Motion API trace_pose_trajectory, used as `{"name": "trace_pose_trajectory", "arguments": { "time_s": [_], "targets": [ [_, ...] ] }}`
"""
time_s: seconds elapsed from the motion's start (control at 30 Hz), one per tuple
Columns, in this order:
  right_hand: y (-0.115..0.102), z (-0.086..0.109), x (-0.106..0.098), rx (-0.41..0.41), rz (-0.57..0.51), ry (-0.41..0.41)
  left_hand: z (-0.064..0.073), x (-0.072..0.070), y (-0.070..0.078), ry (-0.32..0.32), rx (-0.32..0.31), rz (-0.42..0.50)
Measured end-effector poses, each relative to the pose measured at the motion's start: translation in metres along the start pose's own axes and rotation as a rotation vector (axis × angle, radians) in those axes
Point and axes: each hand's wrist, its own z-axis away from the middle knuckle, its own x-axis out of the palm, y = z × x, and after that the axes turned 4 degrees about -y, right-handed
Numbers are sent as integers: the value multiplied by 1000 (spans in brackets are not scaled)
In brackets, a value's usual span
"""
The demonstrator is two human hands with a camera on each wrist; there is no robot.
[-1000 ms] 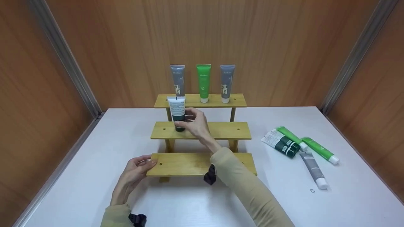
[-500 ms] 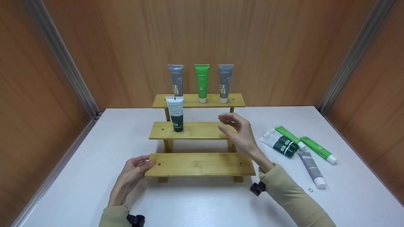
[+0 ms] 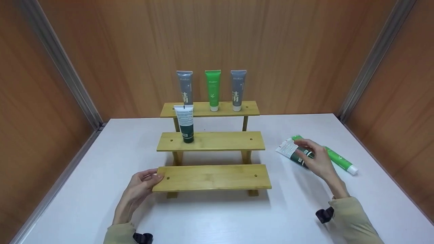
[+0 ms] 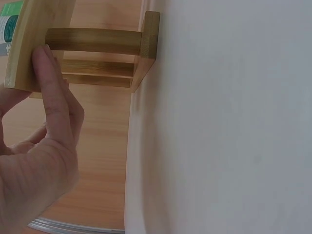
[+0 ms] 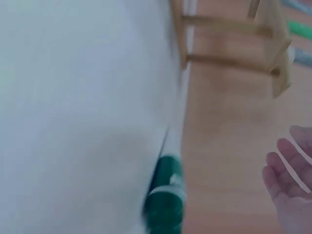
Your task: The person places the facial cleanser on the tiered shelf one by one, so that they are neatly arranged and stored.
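Observation:
My left hand (image 3: 139, 188) grips the left end of the lowest board of a three-tier wooden display stand (image 3: 212, 178), thumb on top and fingers underneath, as the left wrist view confirms. A white and dark green squeeze tube (image 3: 185, 118) stands cap-down at the left of the middle tier. Over on the right, my right hand (image 3: 318, 162) hovers with fingers spread loosely above another white and dark green tube (image 3: 287, 148) lying on the table. In the right wrist view, that tube (image 5: 165, 209) is apart from the relaxed fingers (image 5: 287, 170).
Along the top tier stand two grey-blue tubes (image 3: 185, 86) (image 3: 238, 88) with a green tube (image 3: 213, 88) between them. Lying on the white table (image 3: 210, 217) are a green tube (image 3: 339, 160) and another green one (image 3: 297, 137), mostly covered. Wood panels enclose the back and sides.
My right hand let go of the tube on the middle tier and moved right to the lying tubes. The grey lying tube is now hidden behind my right wrist. The left hand keeps its grip.

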Motion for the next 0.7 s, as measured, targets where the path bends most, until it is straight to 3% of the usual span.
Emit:
{"name": "trace_pose_trajectory", "arguments": {
  "time_s": [0.13, 0.3, 0.7],
  "targets": [
    [22, 8, -7, 69, 38, -121, 0, -1, 0, -2, -5, 10],
    [32, 12, -8, 138, 77, -240, 1, -1, -1, -11, 3, 28],
    [40, 16, -7, 197, 151, -361, -1, 0, 1, -14, -2, 28]
  ]
}}
